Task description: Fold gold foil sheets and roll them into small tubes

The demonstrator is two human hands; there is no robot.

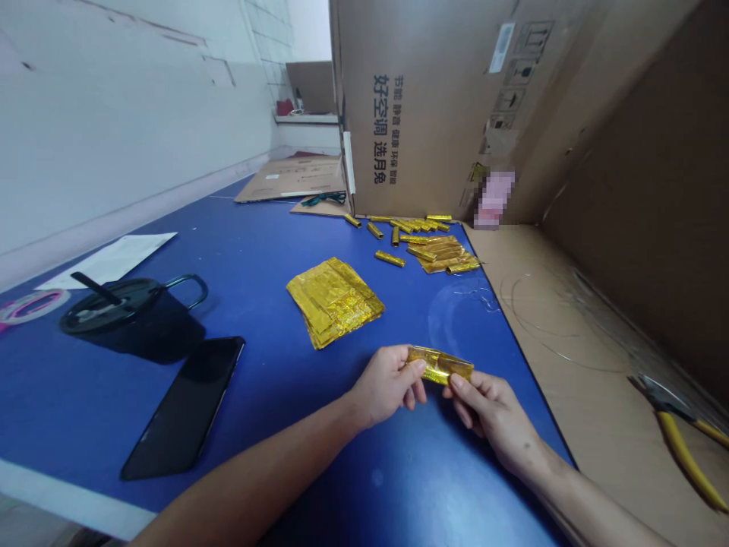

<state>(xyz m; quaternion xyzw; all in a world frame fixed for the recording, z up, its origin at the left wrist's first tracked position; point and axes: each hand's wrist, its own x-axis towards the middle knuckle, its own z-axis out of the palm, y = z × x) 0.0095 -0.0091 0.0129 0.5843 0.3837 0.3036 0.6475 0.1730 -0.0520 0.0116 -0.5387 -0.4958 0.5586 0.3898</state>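
I've got the folded gold foil piece (440,365) pinched between both hands just above the near blue table (256,251); left hand (387,384) grips its left end, right hand (494,414) its right. Foil sheet stack (333,300) lies just beyond, finished gold rolls (427,243) farther, phone (185,406) left.

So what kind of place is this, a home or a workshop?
Probably a small makeshift craft workshop: a blue table walled by big cardboard boxes, a stack of gold foil sheets, finished foil rolls, and yellow pliers.
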